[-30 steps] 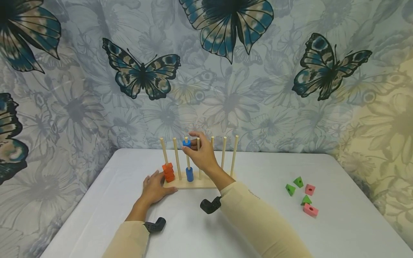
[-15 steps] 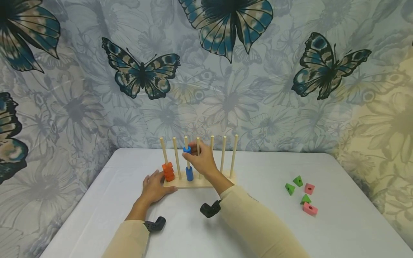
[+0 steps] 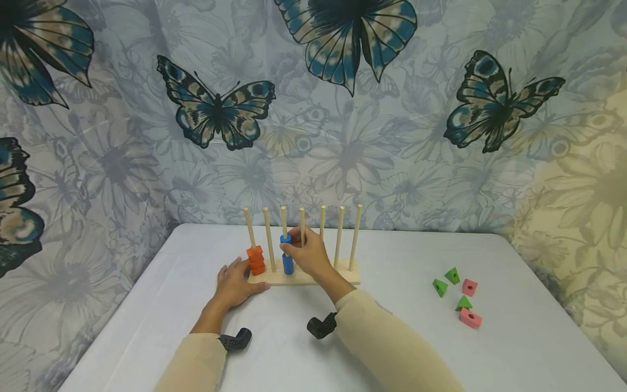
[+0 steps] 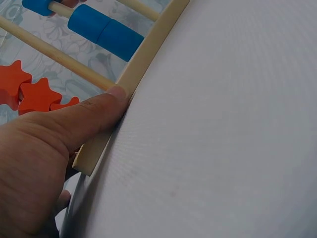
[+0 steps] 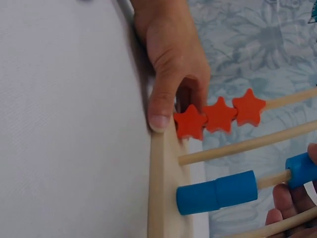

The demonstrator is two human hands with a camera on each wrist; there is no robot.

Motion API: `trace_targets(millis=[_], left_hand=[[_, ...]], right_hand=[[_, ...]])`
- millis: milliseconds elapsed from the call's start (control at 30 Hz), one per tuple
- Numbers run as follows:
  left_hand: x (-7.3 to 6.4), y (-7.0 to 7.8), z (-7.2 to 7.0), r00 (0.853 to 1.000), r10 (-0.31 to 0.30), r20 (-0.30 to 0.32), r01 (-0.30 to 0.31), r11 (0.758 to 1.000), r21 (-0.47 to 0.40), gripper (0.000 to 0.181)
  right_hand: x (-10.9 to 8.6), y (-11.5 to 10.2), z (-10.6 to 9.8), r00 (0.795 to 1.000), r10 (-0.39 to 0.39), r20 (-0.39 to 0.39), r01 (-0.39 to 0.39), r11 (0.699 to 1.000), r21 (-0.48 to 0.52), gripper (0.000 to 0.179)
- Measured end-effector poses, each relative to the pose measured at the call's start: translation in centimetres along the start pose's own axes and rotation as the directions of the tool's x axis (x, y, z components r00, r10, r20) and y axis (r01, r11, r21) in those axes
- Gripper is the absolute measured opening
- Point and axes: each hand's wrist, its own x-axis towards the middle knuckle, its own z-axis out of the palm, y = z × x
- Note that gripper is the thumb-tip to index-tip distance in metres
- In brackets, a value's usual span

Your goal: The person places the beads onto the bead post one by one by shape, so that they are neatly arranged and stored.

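A wooden peg stand (image 3: 306, 279) with several upright pegs stands on the table. My left hand (image 3: 235, 286) grips the left end of its base, thumb (image 4: 106, 106) on the front edge. Three orange star beads (image 5: 218, 116) are stacked on the leftmost peg, beside that hand. Two blue cylinder beads (image 5: 218, 192) sit at the bottom of the third peg. My right hand (image 3: 312, 255) pinches another blue cylinder bead (image 5: 299, 170), threaded on the same peg with a short gap above the lower two. Its fingers (image 5: 285, 198) are partly out of frame in the right wrist view.
On the table's right side lie three green triangular beads (image 3: 452, 276) and two pink block beads (image 3: 471, 318), all with holes. A white cloth covers the table (image 3: 392, 250). Behind it hangs a butterfly-patterned cloth (image 3: 352, 152).
My right hand has lowered the blue cylinder bead along the third peg, from near the tip to just above the other two. My left hand has stayed on the base.
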Motion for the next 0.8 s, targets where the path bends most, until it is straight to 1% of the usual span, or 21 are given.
trace_targets(millis=[100,333,500,667,800], left_hand=[[0.0,0.0,0.0,1.0,-0.001,0.001,0.001,1.0,-0.008,0.088],[-0.1,0.1,-0.2,1.0,-0.013,0.006,0.013,1.0,0.0,0.088],[0.0,0.2,-0.1,1.0,-0.02,0.006,0.02,1.0,0.004,0.087],[0.1,0.1,0.0,0.999,-0.035,0.007,0.035,0.999,0.015,0.087],[0.2,0.0,0.1,0.999,-0.039,0.007,0.039,0.999,0.016,0.087]], right_hand=[[-0.2,0.4,0.0,1.0,0.002,0.01,-0.003,1.0,0.006,0.025],[-0.7,0.9,-0.4,1.0,0.01,0.015,-0.009,0.998,-0.059,0.026],[-1.2,0.8,-0.8,1.0,-0.001,0.008,0.002,0.997,-0.081,0.028],[-1.7,0.5,-1.5,0.999,-0.024,0.024,0.026,0.996,-0.088,0.038],[-2.6,-0.2,-2.6,0.998,-0.059,0.038,0.062,0.995,-0.084,0.046]])
